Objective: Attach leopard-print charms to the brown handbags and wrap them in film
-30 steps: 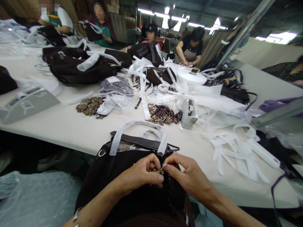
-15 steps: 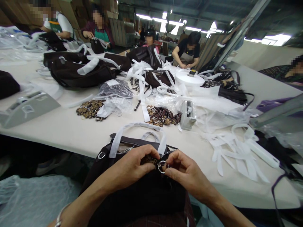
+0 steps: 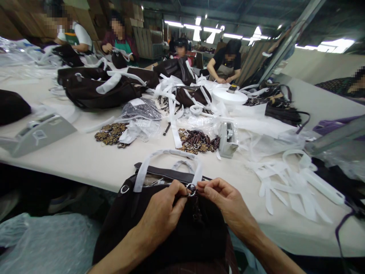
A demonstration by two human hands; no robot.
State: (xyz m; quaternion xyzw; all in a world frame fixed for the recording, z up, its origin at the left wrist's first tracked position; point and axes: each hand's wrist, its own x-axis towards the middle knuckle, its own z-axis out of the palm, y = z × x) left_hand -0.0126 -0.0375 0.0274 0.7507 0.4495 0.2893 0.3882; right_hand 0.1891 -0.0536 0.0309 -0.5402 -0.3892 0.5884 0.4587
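A dark brown handbag (image 3: pixel 194 238) sits upright in front of me, its top open and its handles (image 3: pixel 171 153) wrapped in white. At the right part of its upper edge is a silver key ring (image 3: pixel 191 189). My left hand (image 3: pixel 168 203) pinches the ring's left side between thumb and fingers. From the right, my right hand (image 3: pixel 221 194) has its thumb and fingertips closed at the ring's other side. A dark braided charm (image 3: pixel 197 213) hangs below the ring against the bag. My fingers hide part of the attachment.
Beyond the bag, the table (image 3: pixel 137 152) bears leopard-patterned charms (image 3: pixel 110 135), a pile of charms with rings (image 3: pixel 198 140) and two tape dispensers (image 3: pixel 228 139) (image 3: pixel 42 133). White strips (image 3: pixel 285 186) lie at right. More dark bags (image 3: pixel 99 89) stand farther back; several co-workers sit around.
My left hand has turned and drawn slightly down, and the leopard-patterned piece at its fingers no longer shows. The ring has risen slightly toward the bag's edge; the braided charm now hangs below it.
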